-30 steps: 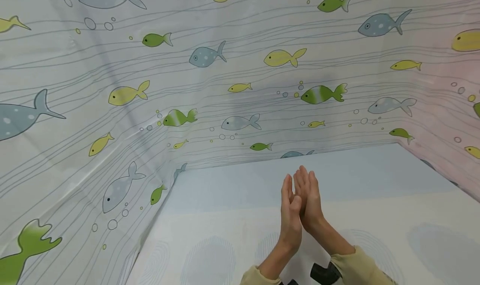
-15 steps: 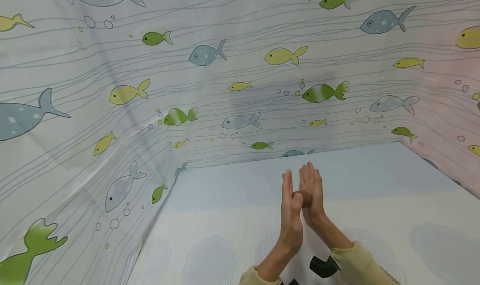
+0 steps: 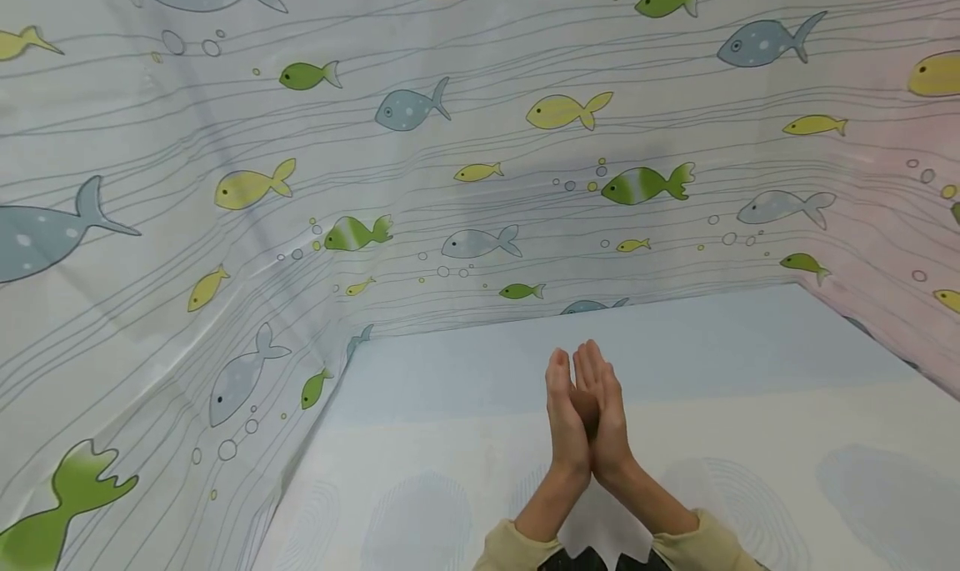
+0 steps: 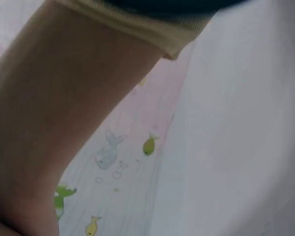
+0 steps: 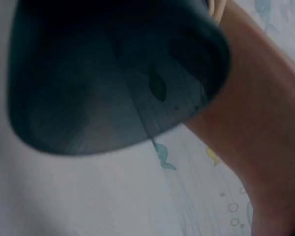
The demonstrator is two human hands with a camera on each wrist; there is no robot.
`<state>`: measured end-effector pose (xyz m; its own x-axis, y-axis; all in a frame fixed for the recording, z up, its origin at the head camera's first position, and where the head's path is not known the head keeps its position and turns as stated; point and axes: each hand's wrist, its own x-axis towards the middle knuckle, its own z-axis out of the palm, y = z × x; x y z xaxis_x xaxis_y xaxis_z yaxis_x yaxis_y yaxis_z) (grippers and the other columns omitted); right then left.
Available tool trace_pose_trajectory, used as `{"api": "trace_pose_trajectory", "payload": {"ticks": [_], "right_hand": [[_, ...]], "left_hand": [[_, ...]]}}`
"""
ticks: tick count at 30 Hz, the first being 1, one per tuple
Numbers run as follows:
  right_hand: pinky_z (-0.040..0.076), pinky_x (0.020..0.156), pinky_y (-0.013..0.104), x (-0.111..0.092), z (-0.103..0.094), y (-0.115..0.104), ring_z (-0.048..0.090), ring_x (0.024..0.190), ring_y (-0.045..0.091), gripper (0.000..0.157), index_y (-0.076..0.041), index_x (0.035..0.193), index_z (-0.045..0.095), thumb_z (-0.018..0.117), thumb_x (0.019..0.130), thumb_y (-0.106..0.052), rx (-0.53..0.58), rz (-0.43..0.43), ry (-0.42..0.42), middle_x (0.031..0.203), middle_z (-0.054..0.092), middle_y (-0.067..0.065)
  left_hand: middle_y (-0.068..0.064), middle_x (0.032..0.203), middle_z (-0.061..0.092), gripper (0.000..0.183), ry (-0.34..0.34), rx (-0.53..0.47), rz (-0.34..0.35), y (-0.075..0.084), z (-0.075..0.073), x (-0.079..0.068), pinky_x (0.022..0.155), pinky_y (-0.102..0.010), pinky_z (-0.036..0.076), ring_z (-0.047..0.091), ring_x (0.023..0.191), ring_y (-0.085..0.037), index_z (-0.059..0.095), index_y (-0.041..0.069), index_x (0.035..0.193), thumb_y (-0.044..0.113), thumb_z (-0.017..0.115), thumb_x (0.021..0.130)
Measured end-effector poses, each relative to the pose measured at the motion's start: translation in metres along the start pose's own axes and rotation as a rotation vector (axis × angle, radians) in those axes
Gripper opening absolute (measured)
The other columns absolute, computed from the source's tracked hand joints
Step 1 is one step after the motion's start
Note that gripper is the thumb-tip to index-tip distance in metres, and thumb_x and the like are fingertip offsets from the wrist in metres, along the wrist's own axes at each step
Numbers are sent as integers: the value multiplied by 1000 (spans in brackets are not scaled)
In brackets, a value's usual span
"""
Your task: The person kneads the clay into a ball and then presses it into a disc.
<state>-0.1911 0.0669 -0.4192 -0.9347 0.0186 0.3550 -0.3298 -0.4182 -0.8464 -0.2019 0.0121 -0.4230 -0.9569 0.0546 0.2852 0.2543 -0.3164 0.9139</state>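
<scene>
A brown rounded lump [image 3: 585, 411] sits between the two palms in the head view, partly covered by them. My left hand [image 3: 567, 421] lies against its left side, fingers nearly straight and pointing up and away. From the other side my right hand [image 3: 609, 425] faces it, with long, straight fingers. The heels of both hands meet below the lump, and the fingertips stand slightly apart. Each wrist view catches mainly a bare wrist [image 4: 54, 113] or forearm [image 5: 265, 113]; the lump is out of sight there.
Beneath the hands spreads a pale table surface [image 3: 450, 454] with faint blue ovals. Fish-printed sheeting [image 3: 480, 204] rises behind it and along both sides. Black wrist gear [image 3: 573, 559] shows by the cuffs, and a dark curved piece [image 5: 88, 123] covers much of the right wrist view.
The hands first slid against each other, left nearer and right farther, then parted a little, revealing the brown lump. Now they are level, closer together at the heels, and slightly left.
</scene>
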Motion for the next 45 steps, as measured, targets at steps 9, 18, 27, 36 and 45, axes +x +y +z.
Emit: {"api": "trace_pose_trajectory", "payload": {"ticks": [9,18,27,36,45], "right_hand": [[13,120,23,-9,14,-7,0,153,24,68,-12,160,-4,10,105,-50,4,55,-22,166,-2,3],[10,122,38,-14,19,-15,-5,153,24,67,-14,159,-10,6,105,-50,29,100,-105,166,-9,5],[3,122,47,-5,14,-15,-1,153,24,73,-13,159,-8,14,104,-56,96,160,24,166,-4,7],[2,123,38,5,7,-12,-1,153,19,75,-15,159,-9,21,104,-55,178,175,122,166,-7,4],[-4,122,35,16,-4,-7,-8,152,15,71,-23,159,-9,22,104,-53,135,137,153,166,-12,-2]], "left_hand": [[-6,165,15,70,64,-131,-74,9,-11,17,122,-47,7,12,152,-25,15,12,158,52,26,102],[-9,164,16,62,18,34,139,15,-27,30,121,-50,9,10,152,-26,14,6,157,38,23,105],[-2,165,15,64,-106,74,149,-3,-24,13,120,-49,11,13,152,-22,15,10,158,40,26,103],[-6,164,16,61,-129,88,177,-13,-18,-4,113,-14,20,15,152,-26,16,9,158,37,25,104],[-5,164,17,62,-158,101,172,-8,-13,-18,117,-21,20,15,152,-23,16,9,158,36,24,103]]}}
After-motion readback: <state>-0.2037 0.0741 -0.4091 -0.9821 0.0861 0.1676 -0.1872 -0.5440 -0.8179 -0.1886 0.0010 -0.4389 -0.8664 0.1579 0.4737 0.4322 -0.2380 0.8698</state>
